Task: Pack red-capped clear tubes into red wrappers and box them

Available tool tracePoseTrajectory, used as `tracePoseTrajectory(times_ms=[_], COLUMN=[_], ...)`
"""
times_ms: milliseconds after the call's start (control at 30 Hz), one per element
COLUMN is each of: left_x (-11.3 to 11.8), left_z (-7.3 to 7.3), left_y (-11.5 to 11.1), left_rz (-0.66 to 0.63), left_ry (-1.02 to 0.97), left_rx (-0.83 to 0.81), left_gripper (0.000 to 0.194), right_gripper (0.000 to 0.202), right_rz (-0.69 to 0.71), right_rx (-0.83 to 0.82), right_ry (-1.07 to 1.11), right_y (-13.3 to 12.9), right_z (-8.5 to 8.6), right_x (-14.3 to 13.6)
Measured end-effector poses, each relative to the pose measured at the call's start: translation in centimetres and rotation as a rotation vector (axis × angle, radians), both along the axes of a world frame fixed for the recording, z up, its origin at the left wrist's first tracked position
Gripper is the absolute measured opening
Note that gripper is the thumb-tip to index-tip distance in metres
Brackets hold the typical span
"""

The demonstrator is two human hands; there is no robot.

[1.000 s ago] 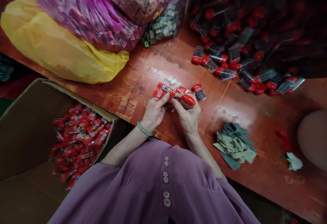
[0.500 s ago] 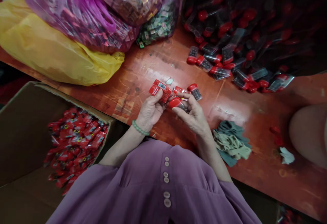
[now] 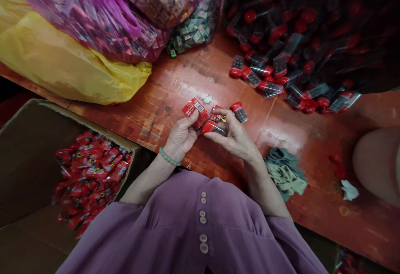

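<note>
Card point(image 3: 195, 110) in the left hand point(image 3: 183, 134), bottle point(image 3: 215, 128) in the right hand point(image 3: 239, 138)

Over the near side of a red table point(image 3: 184, 74), a person in a purple top holds both hands close together. The left thumb presses the card against the fingers beneath; held by its lower edge, its barcode is uncovered. It may be a flat card or a pouch; the view is too small to say. The right thumb and fingers pinch the bottle from opposite sides, so its red cap points left, just beside the card. Part of a second card point(image 3: 216, 118) shows behind the right fingers. A spare bottle point(image 3: 239, 112) lies just past them. Farther off, a pile point(image 3: 281, 66) of bottles spills onto the table, probably kept there within reach. On the left, a box point(image 3: 34, 149) of red packs point(image 3: 90, 174) sits below the table edge, seemingly placed close to that hand.
</note>
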State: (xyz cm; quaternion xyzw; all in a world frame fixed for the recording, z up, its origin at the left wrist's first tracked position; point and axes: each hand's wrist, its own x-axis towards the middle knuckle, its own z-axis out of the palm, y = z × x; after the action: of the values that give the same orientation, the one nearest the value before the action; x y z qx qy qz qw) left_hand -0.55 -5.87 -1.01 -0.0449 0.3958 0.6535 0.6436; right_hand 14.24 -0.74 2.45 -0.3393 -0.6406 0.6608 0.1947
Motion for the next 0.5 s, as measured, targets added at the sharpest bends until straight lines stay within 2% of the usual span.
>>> tracePoseTrajectory(times_ms=[200,500], left_x=[0.05,0.00], left_z=[-0.30,-0.74], left_y=[-0.02,-0.28], left_rz=[-0.024,-0.047], left_ry=[0.015,0.062], left_rx=[-0.005,0.022], left_gripper=[0.023,0.027], right_gripper=[0.058,0.054], right_rz=[0.034,0.060], right_rx=[-0.051,-0.037], right_ry=[0.045,0.064], right_y=[0.22,0.98], right_z=[-0.13,-0.64], right_x=[-0.14,-0.10])
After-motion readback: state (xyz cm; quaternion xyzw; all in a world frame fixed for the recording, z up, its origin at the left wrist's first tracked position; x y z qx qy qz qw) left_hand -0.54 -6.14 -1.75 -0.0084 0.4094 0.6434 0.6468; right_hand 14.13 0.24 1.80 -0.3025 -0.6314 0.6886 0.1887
